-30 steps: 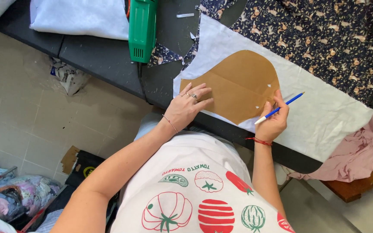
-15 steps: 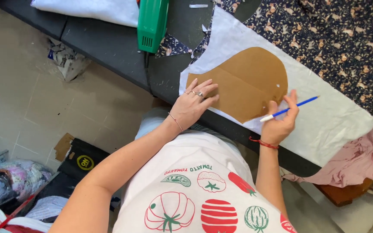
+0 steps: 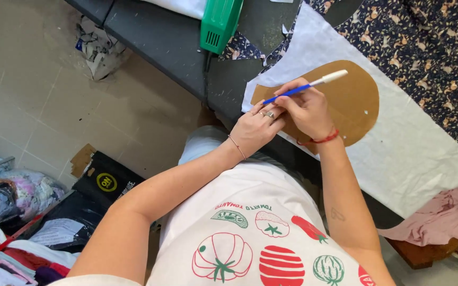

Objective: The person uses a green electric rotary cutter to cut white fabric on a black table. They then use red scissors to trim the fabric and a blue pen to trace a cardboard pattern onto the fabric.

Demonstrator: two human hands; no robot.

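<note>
**Pen held at the near end of a cardboard pattern**

A green power tool (image 3: 219,22) lies on the dark table (image 3: 160,37) beyond the hands, its cord running toward the table edge. Dark floral fabric (image 3: 430,47) covers the far right of the table, and pink cloth (image 3: 441,217) hangs at the near right corner. Crumpled paper (image 3: 99,45) sits on the tiled floor.

The right hand (image 3: 306,108) is closed around a blue pen (image 3: 303,88) with a white cap. The pen's long axis runs left to right, rising slightly toward the cap, and its blue tip end points left at the edge of the brown cardboard pattern (image 3: 351,100). That pattern (rounded at its far end) lies flat on white fabric (image 3: 414,153). The right hand covers part of the pattern's near end.

The left hand (image 3: 255,127), ringed, rests with fingers bent on the pattern's left corner, touching the right hand.
</note>
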